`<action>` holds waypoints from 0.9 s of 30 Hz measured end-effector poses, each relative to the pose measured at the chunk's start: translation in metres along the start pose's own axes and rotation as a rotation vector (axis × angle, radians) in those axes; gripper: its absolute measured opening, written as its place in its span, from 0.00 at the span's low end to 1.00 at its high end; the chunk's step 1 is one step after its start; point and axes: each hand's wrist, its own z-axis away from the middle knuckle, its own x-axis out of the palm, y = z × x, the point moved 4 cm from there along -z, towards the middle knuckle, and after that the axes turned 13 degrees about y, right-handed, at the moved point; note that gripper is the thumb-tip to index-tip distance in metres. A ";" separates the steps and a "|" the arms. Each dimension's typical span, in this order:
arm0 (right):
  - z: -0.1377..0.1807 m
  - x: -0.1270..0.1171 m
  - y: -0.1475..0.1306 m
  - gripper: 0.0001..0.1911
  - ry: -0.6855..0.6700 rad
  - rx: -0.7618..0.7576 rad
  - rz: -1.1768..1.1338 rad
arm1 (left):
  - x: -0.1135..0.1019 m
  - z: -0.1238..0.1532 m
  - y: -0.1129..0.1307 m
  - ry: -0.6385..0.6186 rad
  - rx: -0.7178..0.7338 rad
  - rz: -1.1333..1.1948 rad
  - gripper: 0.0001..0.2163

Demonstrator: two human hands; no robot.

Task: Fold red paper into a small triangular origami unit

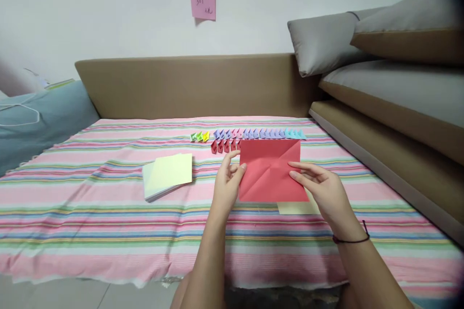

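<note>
The left hand (pixel 229 174) pinches the left edge of a red sheet (pixel 268 174), thumb on the near face, while the right hand (pixel 321 186) holds the opposite edge, thumb and one finger laid over it and what lies behind them hidden. Taking it by both sides probably keeps the paper spread and leaves its middle uncovered. It sits in front of the person, overlapping a pale yellow sheet (pixel 295 208) on the striped cloth (pixel 108 224). The paper stack (pixel 168 174) stands off to the left, likely to stay within reach, and the row of small folded pieces (pixel 253 133) lies beyond, seemingly grouped by colour. The red sheet looks matt and four-sided, with creases crossing near its centre, one running to the upper right corner.
</note>
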 end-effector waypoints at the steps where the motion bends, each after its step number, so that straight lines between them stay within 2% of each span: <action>1: 0.001 0.000 -0.003 0.17 0.012 -0.010 -0.008 | 0.000 0.000 0.002 0.014 0.004 0.011 0.15; 5: 0.004 0.005 -0.016 0.16 0.021 -0.035 -0.015 | -0.005 0.002 0.010 0.057 0.060 -0.007 0.15; 10: 0.010 0.014 -0.032 0.12 0.030 -0.138 0.097 | -0.014 0.002 0.016 0.052 0.245 -0.267 0.11; 13: 0.015 0.017 -0.045 0.07 0.044 -0.318 0.216 | -0.023 0.003 0.023 0.141 0.410 -0.402 0.04; 16: 0.022 0.023 -0.059 0.04 0.081 -0.610 0.339 | -0.027 0.006 0.033 0.215 0.596 -0.552 0.01; 17: 0.025 0.026 -0.062 0.04 0.078 -0.704 0.381 | -0.026 0.008 0.035 0.200 0.656 -0.617 0.02; 19: 0.031 0.037 -0.063 0.04 -0.012 -0.831 0.450 | -0.017 0.012 0.036 0.058 0.743 -0.715 0.02; 22: 0.038 0.054 -0.052 0.06 -0.231 -0.827 0.507 | 0.000 0.019 0.027 -0.233 0.740 -0.731 0.05; 24: 0.039 0.056 -0.043 0.08 -0.237 -0.772 0.517 | 0.005 0.020 0.020 -0.272 0.685 -0.741 0.07; 27: 0.033 0.045 -0.035 0.07 -0.140 -0.680 0.485 | 0.001 0.017 0.014 -0.253 0.594 -0.718 0.08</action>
